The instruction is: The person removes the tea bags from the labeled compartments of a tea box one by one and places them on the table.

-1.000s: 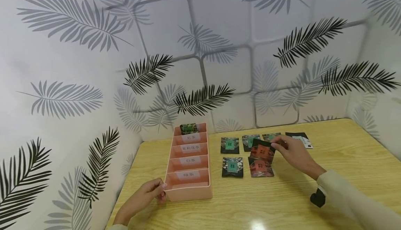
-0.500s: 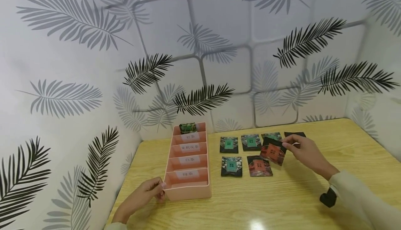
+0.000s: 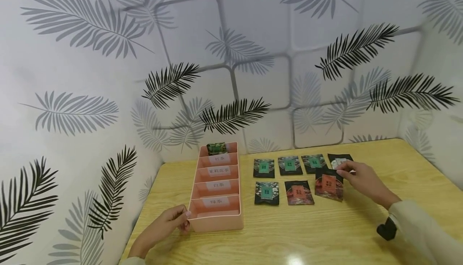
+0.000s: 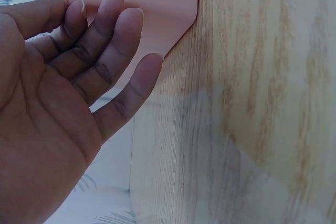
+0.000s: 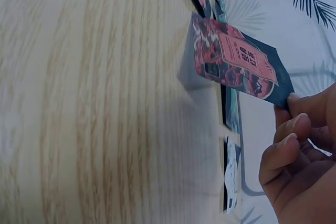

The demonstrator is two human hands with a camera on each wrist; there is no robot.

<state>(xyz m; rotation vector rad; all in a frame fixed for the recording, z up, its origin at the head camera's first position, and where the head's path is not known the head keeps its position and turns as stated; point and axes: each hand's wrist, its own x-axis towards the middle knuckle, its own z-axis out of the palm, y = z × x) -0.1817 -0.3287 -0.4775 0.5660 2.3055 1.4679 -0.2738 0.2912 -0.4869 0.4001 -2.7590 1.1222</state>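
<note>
A red-and-black tea sachet (image 3: 328, 184) is pinched at its upper corner between the thumb and index finger of my right hand (image 3: 367, 181). In the right wrist view the held sachet (image 5: 236, 59) tilts, its lower edge near the tabletop. Beside it on the left lies another red tea sachet (image 3: 299, 192). My left hand (image 3: 162, 227) grips the near left corner of a pink divided box (image 3: 217, 223) with thumb and index finger. The left wrist view shows the other fingers of that hand (image 4: 79, 82) loosely bent below the rim.
Labelled compartments divide the box; a green sachet (image 3: 216, 148) lies in the farthest one. Green-labelled sachets (image 3: 264, 168) form a back row, with a black-and-white sachet (image 3: 340, 159) at its right end. Another green-labelled sachet (image 3: 267, 193) lies nearer the box. A patterned wall stands behind the table (image 3: 289, 237).
My right hand has moved right with the red sachet, from above the other red sachet to a spot on its right, and lowered it. The left hand stays at the box corner.
</note>
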